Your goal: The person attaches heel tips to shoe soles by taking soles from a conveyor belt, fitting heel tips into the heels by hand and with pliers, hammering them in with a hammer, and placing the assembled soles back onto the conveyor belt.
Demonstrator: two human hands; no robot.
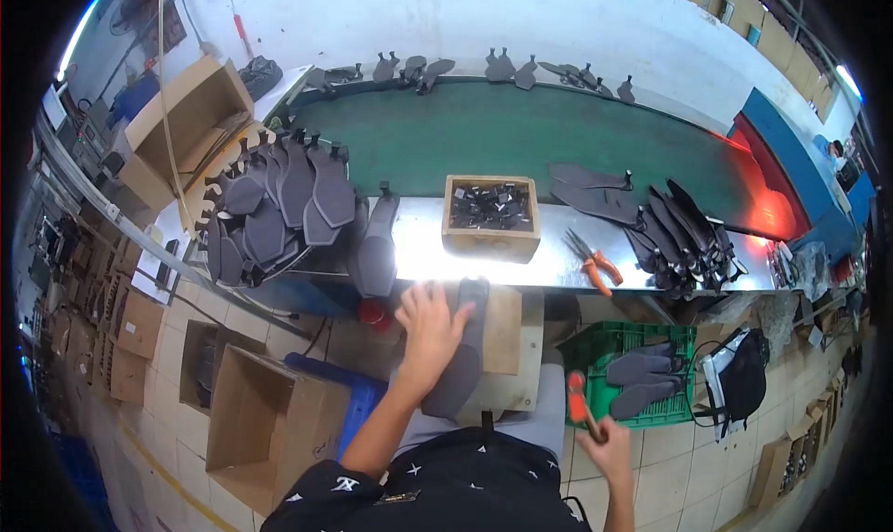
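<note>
Left hand (430,332): fingers extended and spread, thumb lying over 1 dark sole (456,380), remaining fingers along its left side. Pressure on the part cannot be told. Right hand (609,450): fingers closed around the handle of 1 hammer (579,404) (orange about the head), held to the right of the lap, well apart from the sole.

The sole lies lengthwise, narrow end toward the ledge (553,253), wide end toward the person, along the left side of a pale board (503,332). On the ledge, directly ahead, stands 1 wooden box (491,246) containing small dark pieces. To its right lie pliers (588,257) with orange handles, then a cluster of soles (684,239). To its left is a heaped pile of soles (312,183).

Below right, a green crate (583,351) contains further soles. Below left stands an open carton (312,420). Beyond the ledge runs a green belt (419,132), with more soles along its far edge.
</note>
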